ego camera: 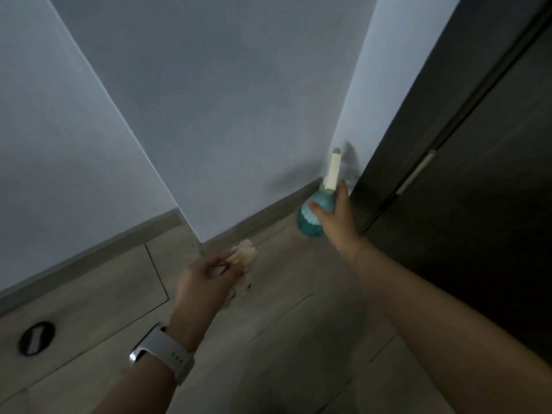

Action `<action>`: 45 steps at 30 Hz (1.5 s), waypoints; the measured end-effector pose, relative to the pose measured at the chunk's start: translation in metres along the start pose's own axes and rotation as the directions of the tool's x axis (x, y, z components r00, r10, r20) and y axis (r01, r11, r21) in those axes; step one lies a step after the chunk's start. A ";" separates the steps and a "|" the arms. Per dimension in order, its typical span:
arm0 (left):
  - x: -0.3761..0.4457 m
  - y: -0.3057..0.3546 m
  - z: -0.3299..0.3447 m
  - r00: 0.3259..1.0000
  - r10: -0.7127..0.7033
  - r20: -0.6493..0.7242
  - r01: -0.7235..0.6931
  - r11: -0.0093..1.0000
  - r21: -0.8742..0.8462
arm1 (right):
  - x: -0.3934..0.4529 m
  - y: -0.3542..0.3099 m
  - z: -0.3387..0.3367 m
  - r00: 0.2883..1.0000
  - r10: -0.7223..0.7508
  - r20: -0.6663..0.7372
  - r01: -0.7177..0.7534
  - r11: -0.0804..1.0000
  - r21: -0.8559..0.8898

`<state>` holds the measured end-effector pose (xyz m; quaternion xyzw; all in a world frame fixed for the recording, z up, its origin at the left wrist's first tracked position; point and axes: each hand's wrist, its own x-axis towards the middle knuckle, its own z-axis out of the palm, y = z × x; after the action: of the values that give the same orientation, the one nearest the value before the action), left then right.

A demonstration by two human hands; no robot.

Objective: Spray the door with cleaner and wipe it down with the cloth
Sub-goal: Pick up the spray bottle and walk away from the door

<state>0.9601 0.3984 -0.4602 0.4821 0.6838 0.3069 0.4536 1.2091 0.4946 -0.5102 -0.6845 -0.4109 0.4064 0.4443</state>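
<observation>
Bottle (310, 218) first: your right hand (333, 216) wraps its round teal body low by the corner where the wall meets the dark door (466, 162), thumb on the near side, the pale spray head pointing up. It looks like light, rigid plastic, probably slick if cleaner runs down it, so a hold higher up at the neck, with a finger free for the trigger, would likely serve better than the belly. Your left hand (206, 279) pinches a crumpled pale cloth (245, 255), soft and limp, hanging just above the floor (283, 339); bunching it into the palm should give a firmer wiping pad. The floor is pale wood-look boards with a grey skirting (89, 258), the walls are plain, and the room is dim.
</observation>
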 end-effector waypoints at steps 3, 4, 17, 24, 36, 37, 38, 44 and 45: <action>-0.005 -0.018 0.008 0.994 -0.112 -0.011 0.110 0.990 -0.090 | 0.029 0.003 0.015 0.997 -0.025 -0.068 0.024 1.000 -0.012; -0.008 -0.021 0.009 0.989 -0.145 -0.010 0.143 0.984 -0.107 | 0.034 0.003 0.017 0.994 -0.043 -0.099 0.040 0.999 -0.026; -0.047 -0.025 0.003 0.994 -0.104 0.032 0.108 0.974 -0.197 | -0.131 0.037 -0.008 0.962 0.165 -0.216 -0.102 0.955 0.277; -0.102 -0.020 -0.008 0.980 -0.197 -0.010 0.188 0.950 -0.248 | -0.257 0.031 -0.035 0.887 0.409 -0.213 -0.299 0.862 0.410; -0.310 0.184 -0.122 0.943 -0.323 0.077 0.332 0.928 -0.168 | -0.446 -0.243 -0.149 0.924 0.332 -0.188 -0.306 0.940 0.153; -0.332 0.212 -0.138 0.945 -0.316 0.081 0.326 0.930 -0.171 | -0.464 -0.276 -0.162 0.937 0.313 -0.156 -0.296 0.947 0.124; -0.354 0.239 -0.154 0.946 -0.314 0.084 0.324 0.929 -0.180 | -0.484 -0.308 -0.174 0.951 0.290 -0.107 -0.283 0.956 0.075; -0.497 0.360 -0.253 0.940 -0.338 0.052 0.335 0.880 -0.338 | -0.591 -0.465 -0.221 0.968 0.252 0.012 -0.252 0.968 -0.006; -0.521 0.371 -0.268 0.938 -0.346 0.031 0.335 0.876 -0.347 | -0.605 -0.486 -0.224 0.970 0.243 0.019 -0.243 0.970 -0.011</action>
<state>0.9200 0.0435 0.1336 0.2620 0.7001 0.3456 0.5673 1.1166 0.0042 0.1247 -0.7272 -0.3304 0.4631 0.3841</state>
